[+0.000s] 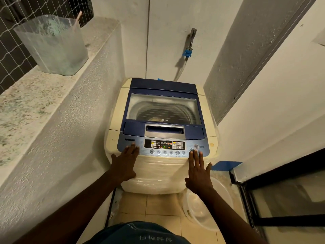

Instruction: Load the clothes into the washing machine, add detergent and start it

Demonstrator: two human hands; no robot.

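One washing machine (161,136), lid shut. Two hands: left hand (125,162) and right hand (197,170), both flat and empty. One clear plastic container (52,46) on the ledge, one stick (77,20) inside. One wall tap (190,41). One white basin (202,208) on the floor. Six round buttons (168,152) below the display, possibly more under the fingers.
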